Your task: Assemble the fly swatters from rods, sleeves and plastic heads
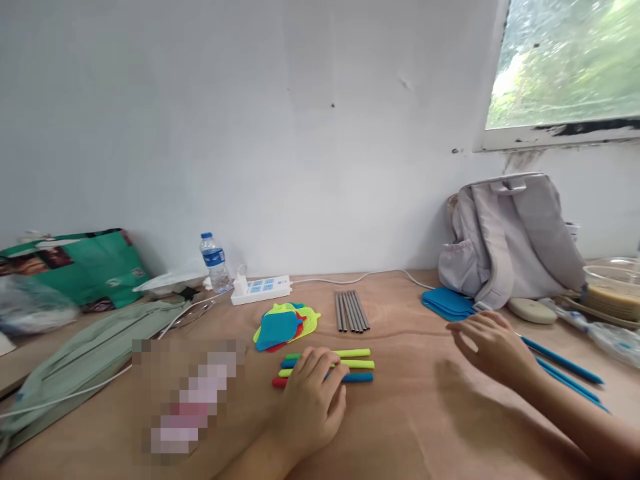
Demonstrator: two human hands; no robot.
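My left hand [313, 397] rests across a row of several coloured plastic tubes [357, 364], green, yellow, blue and red. Its fingers lie loosely bent over them, thumb apart, and hide their middles. My right hand [493, 347] hovers over the right of the table, thumb and fingers apart, with nothing visible in it. Just beyond its fingertips lies a stack of blue fly-swatter heads [447, 303]. Several thin blue rods [565, 360] lie beside its wrist, partly behind the forearm. Mesh fly-swatter heads [281, 328] in blue, yellow and red overlap beyond my left hand.
Several grey metal tubes [352, 311] lie side by side at mid-table. A white power strip [263, 290] and a water bottle [215, 263] stand near the wall. A grey backpack [520, 233] and a drink cup [613, 287] are right; a green bag [85, 267] is left.
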